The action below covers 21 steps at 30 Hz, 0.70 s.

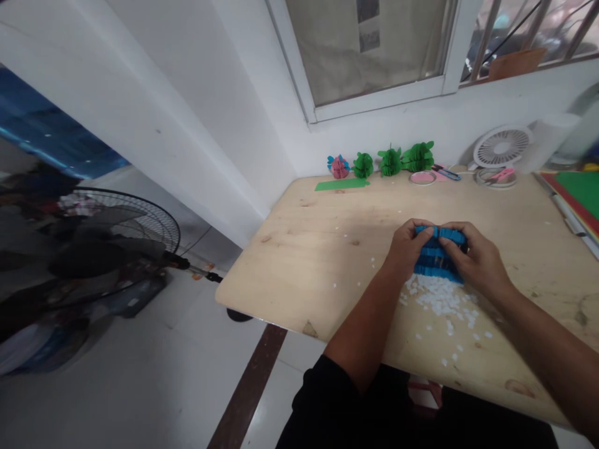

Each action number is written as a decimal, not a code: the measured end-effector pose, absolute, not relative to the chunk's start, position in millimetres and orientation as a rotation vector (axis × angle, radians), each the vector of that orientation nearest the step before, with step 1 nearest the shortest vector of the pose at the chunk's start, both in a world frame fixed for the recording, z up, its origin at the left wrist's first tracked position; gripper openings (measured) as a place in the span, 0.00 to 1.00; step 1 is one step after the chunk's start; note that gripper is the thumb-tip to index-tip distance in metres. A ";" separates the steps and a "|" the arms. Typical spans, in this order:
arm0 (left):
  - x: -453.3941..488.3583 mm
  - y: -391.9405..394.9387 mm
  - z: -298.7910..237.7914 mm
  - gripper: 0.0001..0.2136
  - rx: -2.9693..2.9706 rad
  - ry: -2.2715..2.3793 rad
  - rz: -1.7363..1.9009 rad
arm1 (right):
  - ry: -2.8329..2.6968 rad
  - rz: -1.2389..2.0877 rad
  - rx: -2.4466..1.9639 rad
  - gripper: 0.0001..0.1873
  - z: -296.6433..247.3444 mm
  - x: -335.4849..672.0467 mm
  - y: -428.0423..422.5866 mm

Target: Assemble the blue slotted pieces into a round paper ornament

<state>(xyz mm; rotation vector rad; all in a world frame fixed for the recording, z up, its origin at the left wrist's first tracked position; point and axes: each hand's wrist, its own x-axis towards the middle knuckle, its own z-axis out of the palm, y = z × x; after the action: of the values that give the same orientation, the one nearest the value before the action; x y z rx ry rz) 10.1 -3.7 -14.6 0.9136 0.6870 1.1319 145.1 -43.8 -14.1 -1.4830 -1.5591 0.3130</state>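
Observation:
A blue paper piece with folded, layered strips (438, 262) is held between my two hands above the wooden table (299, 249). My left hand (410, 244) grips its upper left edge, thumb in front. On the upper right edge, my right hand (475, 252) pinches it the same way, with the thumb pressed on the front face. Both thumbs sit close together near the top middle. Small white paper scraps (442, 302) lie scattered on the tabletop just below the blue paper. The fingers behind the paper are hidden.
Along the wall stand a pink paper figure (339, 166) and several green paper figures (390, 161). Before them lies a green paper strip (341, 184). A blue cutter (447, 173), tape roll (422, 178) and white fan (503, 147) sit at the back. Coloured sheets (578, 193) lie right; a black floor fan (116, 243) stands left.

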 end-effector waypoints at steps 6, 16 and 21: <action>12.8 -2.0 -17.8 0.13 0.946 0.737 1.148 | -1.571 0.289 -1.450 0.13 -14.2 144.4 -43.8; 16.5 -3.3 -20.1 0.12 0.976 0.718 1.181 | -1.507 0.351 -1.458 0.14 -14.2 144.7 -43.9; 18.0 -3.9 -20.6 0.10 1.000 0.742 1.199 | -1.521 0.338 -1.411 0.14 -16.8 144.7 -43.4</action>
<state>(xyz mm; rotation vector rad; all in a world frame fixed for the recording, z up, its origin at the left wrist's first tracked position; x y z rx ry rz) 18.0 -3.9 -20.6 0.9999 0.7424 1.1993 144.7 -43.4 -16.8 -1.4114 -1.5206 0.3378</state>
